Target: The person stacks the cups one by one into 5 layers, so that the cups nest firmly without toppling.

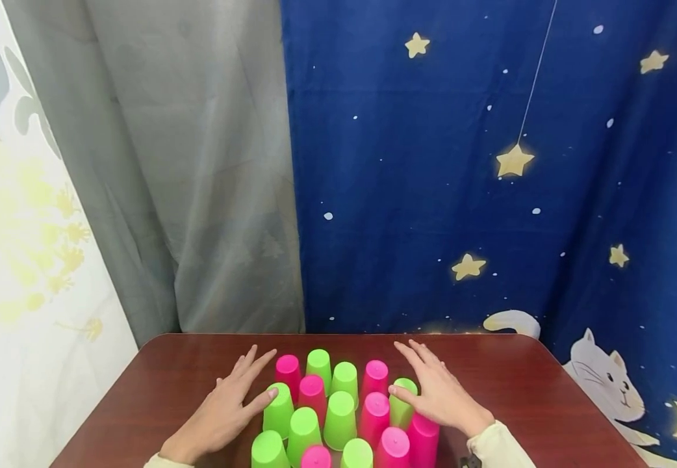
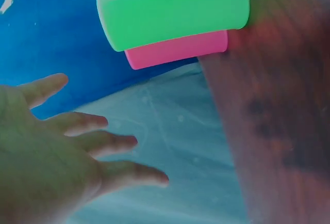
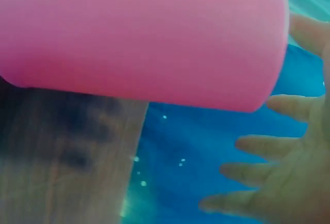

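Upside-down plastic cups, bright green and pink, stand grouped on the dark red-brown table. My left hand (image 1: 227,406) hovers at the group's left side, fingers spread and straight. Its thumb is close to a green cup (image 1: 280,416); whether they touch I cannot tell. On the other side my right hand (image 1: 444,393) is held with fingers extended, partly in front of a green cup (image 1: 404,386). A pink cup (image 1: 424,439) stands just below that hand. In the left wrist view a green cup (image 2: 175,10) lies beyond the fingers; a pink cup (image 3: 139,38) fills much of the right wrist view.
The wooden table (image 1: 549,403) ends at a grey curtain (image 1: 227,195) and a blue star-patterned curtain (image 1: 403,195). A pale printed curtain (image 1: 23,260) hangs at the left. Among the cups, a green one (image 1: 340,419) and a pink one (image 1: 312,393) stand mid-group.
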`<state>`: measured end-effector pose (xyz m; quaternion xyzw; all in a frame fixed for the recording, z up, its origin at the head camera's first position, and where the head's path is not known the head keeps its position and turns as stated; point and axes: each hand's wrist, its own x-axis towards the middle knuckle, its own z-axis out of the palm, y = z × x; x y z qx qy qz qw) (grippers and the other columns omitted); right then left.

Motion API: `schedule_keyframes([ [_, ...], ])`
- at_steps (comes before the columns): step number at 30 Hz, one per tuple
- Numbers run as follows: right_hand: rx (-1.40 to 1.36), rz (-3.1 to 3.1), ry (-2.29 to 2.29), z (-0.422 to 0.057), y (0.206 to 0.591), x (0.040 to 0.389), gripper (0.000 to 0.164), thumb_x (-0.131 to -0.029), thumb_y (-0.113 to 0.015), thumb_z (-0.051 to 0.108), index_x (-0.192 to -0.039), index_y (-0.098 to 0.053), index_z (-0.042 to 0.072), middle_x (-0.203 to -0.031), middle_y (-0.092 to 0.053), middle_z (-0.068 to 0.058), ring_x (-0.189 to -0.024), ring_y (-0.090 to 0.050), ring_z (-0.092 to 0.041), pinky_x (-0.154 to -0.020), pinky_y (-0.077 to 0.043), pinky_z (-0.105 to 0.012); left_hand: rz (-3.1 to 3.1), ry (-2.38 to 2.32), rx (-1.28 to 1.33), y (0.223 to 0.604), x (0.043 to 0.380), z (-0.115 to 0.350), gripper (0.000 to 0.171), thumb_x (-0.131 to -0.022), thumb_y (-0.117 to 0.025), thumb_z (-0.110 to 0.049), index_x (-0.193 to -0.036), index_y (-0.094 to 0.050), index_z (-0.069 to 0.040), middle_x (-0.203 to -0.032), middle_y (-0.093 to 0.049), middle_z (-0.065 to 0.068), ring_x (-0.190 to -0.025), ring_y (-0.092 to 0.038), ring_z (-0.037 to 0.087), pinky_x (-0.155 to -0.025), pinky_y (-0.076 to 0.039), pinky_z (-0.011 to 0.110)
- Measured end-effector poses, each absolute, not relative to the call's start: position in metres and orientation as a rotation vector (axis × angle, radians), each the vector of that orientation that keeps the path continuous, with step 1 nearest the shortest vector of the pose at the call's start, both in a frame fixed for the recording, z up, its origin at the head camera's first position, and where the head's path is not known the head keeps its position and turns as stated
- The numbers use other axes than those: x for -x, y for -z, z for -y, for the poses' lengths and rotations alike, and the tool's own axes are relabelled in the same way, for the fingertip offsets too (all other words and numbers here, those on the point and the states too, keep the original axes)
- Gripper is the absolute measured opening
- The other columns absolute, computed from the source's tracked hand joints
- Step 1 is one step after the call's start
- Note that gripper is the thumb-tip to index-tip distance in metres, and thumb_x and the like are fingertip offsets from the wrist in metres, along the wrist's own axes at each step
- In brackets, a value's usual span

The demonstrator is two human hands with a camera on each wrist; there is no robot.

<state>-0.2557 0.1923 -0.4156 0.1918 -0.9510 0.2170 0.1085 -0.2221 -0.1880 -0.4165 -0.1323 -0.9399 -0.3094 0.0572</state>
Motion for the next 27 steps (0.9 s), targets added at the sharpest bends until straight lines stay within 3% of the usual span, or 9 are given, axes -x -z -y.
schedule_keyframes([
  [5, -0.678, 2.77, -0.759, -0.199, 0.422, 0.258, 0.074, -0.085, -0.075, 0.047, -0.146, -0.05, 0.012, -0.147, -0.054, -0.015, -0.136, -0.051, -0.039, -0.106, -0.046, -0.063, 2.765, 1.001, 0.43, 0.429, 0.221, 0.196, 0.061, -0.099, -0.056, -0.052, -0.153, -0.042, -0.027, -0.163, -0.032, 0.016, -0.146, -0.04, 0.041, -0.109, -0.037, 0.068],
  [9, -0.71, 2.778, -0.778, -0.206, 0.426, 0.259, 0.069, -0.086, -0.074, 0.047, -0.142, -0.054, 0.012, -0.142, -0.06, -0.01, -0.132, -0.055, -0.035, -0.105, -0.047, -0.062, 2.724, 1.017, 0.435, 0.437, 0.221, 0.2, 0.058, -0.098, -0.059, -0.049, -0.149, -0.048, -0.021, -0.158, -0.042, 0.016, -0.144, -0.045, 0.037, -0.109, -0.042, 0.062],
  [15, -0.769, 2.801, -0.806, -0.211, 0.429, 0.263, 0.063, -0.087, -0.074, 0.048, -0.136, -0.06, 0.013, -0.133, -0.066, -0.004, -0.124, -0.063, -0.027, -0.101, -0.052, -0.053, 2.715, 1.039, 0.408, 0.444, 0.22, 0.202, 0.055, -0.097, -0.061, -0.047, -0.144, -0.052, -0.021, -0.152, -0.051, 0.011, -0.142, -0.049, 0.033, -0.109, -0.045, 0.058],
  [19, -0.823, 2.814, -0.867, -0.215, 0.43, 0.266, 0.055, -0.086, -0.075, 0.046, -0.13, -0.064, 0.015, -0.124, -0.071, 0.0, -0.113, -0.067, -0.021, -0.095, -0.056, -0.045, 2.692, 1.009, 0.392, 0.452, 0.216, 0.203, 0.051, -0.095, -0.065, -0.044, -0.141, -0.056, -0.022, -0.144, -0.059, 0.002, -0.134, -0.057, 0.026, -0.106, -0.05, 0.046],
  [23, -0.861, 2.806, -0.948, -0.218, 0.433, 0.269, 0.046, -0.085, -0.078, 0.04, -0.124, -0.068, 0.017, -0.115, -0.073, 0.005, -0.102, -0.066, -0.009, -0.089, -0.056, -0.034, 2.655, 0.975, 0.412, 0.458, 0.214, 0.203, 0.048, -0.093, -0.069, -0.039, -0.137, -0.058, -0.025, -0.136, -0.063, -0.008, -0.125, -0.062, 0.018, -0.101, -0.053, 0.035],
  [27, -0.872, 2.805, -1.023, -0.222, 0.437, 0.274, 0.045, -0.086, -0.077, 0.038, -0.123, -0.069, 0.013, -0.111, -0.074, 0.005, -0.099, -0.065, -0.003, -0.086, -0.055, -0.031, 2.655, 0.978, 0.417, 0.459, 0.213, 0.204, 0.047, -0.092, -0.07, -0.039, -0.136, -0.057, -0.027, -0.134, -0.064, -0.011, -0.123, -0.063, 0.017, -0.099, -0.054, 0.035],
])
